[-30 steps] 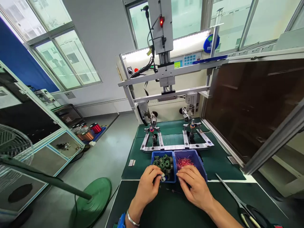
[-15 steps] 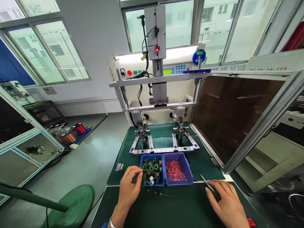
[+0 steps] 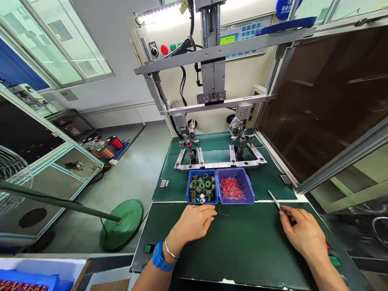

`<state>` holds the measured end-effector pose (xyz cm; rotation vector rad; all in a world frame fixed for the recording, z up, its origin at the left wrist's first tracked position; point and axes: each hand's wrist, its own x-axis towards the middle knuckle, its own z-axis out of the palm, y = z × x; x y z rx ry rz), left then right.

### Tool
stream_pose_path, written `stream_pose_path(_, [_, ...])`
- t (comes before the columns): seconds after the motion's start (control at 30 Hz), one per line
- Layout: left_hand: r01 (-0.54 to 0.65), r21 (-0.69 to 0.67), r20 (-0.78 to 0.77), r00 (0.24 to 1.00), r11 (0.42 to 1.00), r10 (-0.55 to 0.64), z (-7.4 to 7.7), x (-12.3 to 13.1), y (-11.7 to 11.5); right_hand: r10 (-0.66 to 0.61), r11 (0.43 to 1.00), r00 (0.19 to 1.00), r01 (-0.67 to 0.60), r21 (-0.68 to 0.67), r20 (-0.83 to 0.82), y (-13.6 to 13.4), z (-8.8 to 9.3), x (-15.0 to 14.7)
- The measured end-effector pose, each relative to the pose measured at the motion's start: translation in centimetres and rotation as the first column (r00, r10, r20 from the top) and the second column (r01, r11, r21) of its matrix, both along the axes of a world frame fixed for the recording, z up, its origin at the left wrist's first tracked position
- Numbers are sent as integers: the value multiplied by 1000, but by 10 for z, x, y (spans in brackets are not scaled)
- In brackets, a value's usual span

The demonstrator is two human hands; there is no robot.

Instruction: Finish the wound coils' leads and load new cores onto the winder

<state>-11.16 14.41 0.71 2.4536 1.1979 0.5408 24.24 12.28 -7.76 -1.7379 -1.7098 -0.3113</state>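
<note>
My left hand (image 3: 197, 220) is over the green work mat, just below the blue bin (image 3: 190, 201) of green-and-dark slotted cores (image 3: 201, 184). Its fingers are closed together over the near end of a thin metal tool (image 3: 223, 214), whose fine shaft sticks out to the right; what the fingertips pinch is hidden. A white and blue piece (image 3: 201, 198) lies on the cores. In my right hand (image 3: 303, 228), at the mat's right, is a slim pointed metal tool (image 3: 274, 199), its tip up and left. A second bin (image 3: 249, 196) holds red wire pieces (image 3: 232, 188).
Behind the bins stands a metal fixture (image 3: 218, 165) with two clamping heads under a machine frame (image 3: 212, 56). A brown panel (image 3: 318, 101) borders the right side. A green stand base (image 3: 123, 224) is on the floor at left. Blue trays show at lower left.
My left hand has moved from beside the core bin down and right, onto the thin tool on the mat. My right hand still holds its pointed tool. The view has tilted down and come closer.
</note>
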Motion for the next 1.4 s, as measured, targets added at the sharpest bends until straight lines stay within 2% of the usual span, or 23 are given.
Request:
stream_pose_path(0.17, [-154, -57, -145, 979, 986, 144, -9, 13, -4, 39, 992, 999, -35, 122, -30, -2, 8, -4])
stream_pose_path(0.33, [-167, -132, -99, 983, 977, 154, -1, 21, -6, 146, 956, 983, -112, 270, -108, -12, 27, -22])
stream_pose_path(0.4, [-135, -216, 1, 990, 967, 139, 3, 25, -10, 235, 939, 960, -183, 293, -154, -23, 39, -41])
stream_pose_path(0.47, [-43, -398, 256, 954, 916, 156, 6, 29, -17, 320, 925, 924, -258, 277, -208, -34, 53, -66])
stream_pose_path(0.53, [118, -556, 540, 804, 823, 249, 6, 35, -25, 414, 907, 849, -355, 228, -327, -44, 68, -91])
stream_pose_path(0.57, [189, -595, 628, 716, 781, 305, 5, 39, -29, 456, 890, 792, -407, 205, -407, -47, 75, -101])
stream_pose_path(0.63, [248, -621, 698, 607, 744, 380, 5, 46, -38, 507, 847, 651, -499, 184, -565, -50, 88, -117])
stream_pose_path(0.73, [274, -634, 730, 520, 723, 444, 5, 55, -50, 509, 804, 477, -559, 200, -717, -48, 98, -128])
stream_pose_path(0.83, [299, -655, 733, 476, 694, 486, 7, 62, -57, 471, 777, 344, -599, 197, -812, -46, 100, -129])
stream_pose_path(0.9, [308, -673, 722, 470, 673, 507, 8, 64, -61, 450, 776, 329, -604, 182, -831, -46, 100, -128])
stream_pose_path(0.97, [291, -677, 714, 483, 676, 507, 9, 64, -63, 442, 797, 369, -580, 169, -818, -49, 101, -126])
stream_pose_path(1.07, [183, -620, 709, 548, 763, 444, 11, 64, -67, 424, 828, 448, -544, 136, -787, -54, 104, -123])
stream_pose_path(1.2, [-11, -431, 642, 699, 902, 315, 14, 64, -73, 381, 838, 509, -542, 55, -772, -61, 110, -123])
stream_pose_path(1.3, [-57, -336, 585, 769, 940, 256, 15, 66, -76, 349, 835, 521, -550, 6, -779, -61, 112, -125])
stream_pose_path(1.4, [-39, -339, 587, 772, 940, 244, 14, 67, -74, 331, 831, 510, -555, -10, -794, -56, 109, -127])
